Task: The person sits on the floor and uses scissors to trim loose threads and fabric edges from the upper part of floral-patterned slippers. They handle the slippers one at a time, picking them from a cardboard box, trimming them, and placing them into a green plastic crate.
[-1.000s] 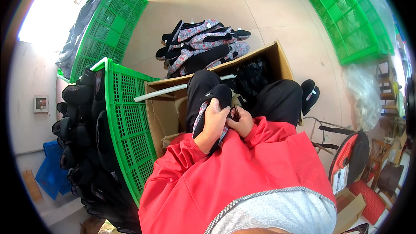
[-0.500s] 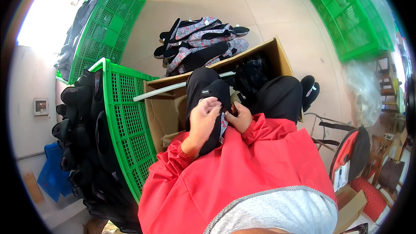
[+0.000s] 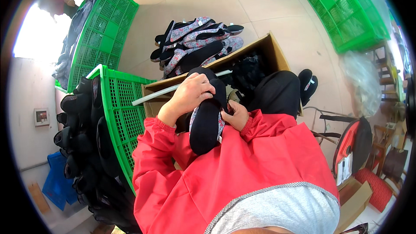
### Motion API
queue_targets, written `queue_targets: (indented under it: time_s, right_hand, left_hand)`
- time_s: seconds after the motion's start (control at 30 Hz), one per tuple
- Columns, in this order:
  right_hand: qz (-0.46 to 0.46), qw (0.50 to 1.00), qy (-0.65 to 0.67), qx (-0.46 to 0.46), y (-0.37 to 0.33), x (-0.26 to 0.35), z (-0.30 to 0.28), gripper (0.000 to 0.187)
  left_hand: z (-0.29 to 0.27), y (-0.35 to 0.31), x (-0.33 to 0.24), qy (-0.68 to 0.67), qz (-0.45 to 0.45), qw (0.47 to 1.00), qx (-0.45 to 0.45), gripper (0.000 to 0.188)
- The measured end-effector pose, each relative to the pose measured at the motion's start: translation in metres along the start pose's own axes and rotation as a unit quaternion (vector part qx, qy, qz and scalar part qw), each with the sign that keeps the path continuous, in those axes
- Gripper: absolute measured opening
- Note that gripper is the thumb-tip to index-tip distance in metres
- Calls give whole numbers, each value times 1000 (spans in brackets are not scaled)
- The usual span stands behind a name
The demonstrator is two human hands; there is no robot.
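A black-soled slipper [image 3: 205, 126] with floral grey-and-red sides lies over my lap, its rounded sole end toward me. My left hand [image 3: 190, 94] is closed over the slipper's far part, fingers curled across the black fabric. At the slipper's right edge my right hand [image 3: 237, 115] is closed in a pinch, and its fingertips touch the edge. What lies under the left palm is hidden. Just beyond my knees, a cardboard box [image 3: 278, 54] contains a dark bundle [image 3: 248, 73]. A white tube [image 3: 158, 94] lies across the box, passing behind my left hand.
Floral slippers lie in a pile [image 3: 195, 43] on the floor past the box. A green crate [image 3: 123, 112] with black slippers [image 3: 82, 134] stands at my left. More green crates [image 3: 104, 30] stand farther off. Two black slippers [image 3: 307, 86] and a round red-and-black bag [image 3: 353, 149] are at right.
My left hand has moved up and away along the slipper, uncovering the black sole nearest me. My right hand stays at its edge. A person now shows at the far upper left.
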State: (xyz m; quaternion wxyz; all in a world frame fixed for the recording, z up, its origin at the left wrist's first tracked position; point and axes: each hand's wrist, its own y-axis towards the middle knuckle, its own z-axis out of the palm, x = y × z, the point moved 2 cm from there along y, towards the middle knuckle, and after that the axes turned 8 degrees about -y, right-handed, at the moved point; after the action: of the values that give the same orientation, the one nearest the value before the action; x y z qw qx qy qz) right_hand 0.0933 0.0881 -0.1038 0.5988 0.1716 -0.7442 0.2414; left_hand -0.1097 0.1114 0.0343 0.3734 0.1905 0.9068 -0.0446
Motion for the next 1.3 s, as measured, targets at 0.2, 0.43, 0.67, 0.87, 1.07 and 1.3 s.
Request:
queue_targets:
  time_s: [0.2,0.43,0.67,0.87,1.07,1.3]
  right_hand:
    - [-6,1000,-6,5,0,4,-1,30]
    - [-22,999,-34,4,2,-1,-2,24]
    - [18,1000,-4,20,0,5,-4,30]
    - [26,999,-6,23,0,10,-3,29]
    - [18,999,-23,21,0,8,-4,29]
    - [18,999,-3,41,2,16,-6,30]
  left_hand:
    - [12,7,-3,8,39,999,4,3]
    - [11,15,2,-93,-19,992,-78,6]
    - [-4,15,-1,-73,39,996,-35,10]
    - [0,5,-8,33,27,999,23,14]
    - [16,7,-17,62,46,997,0,8]
    - [20,18,-11,44,80,996,-17,6]
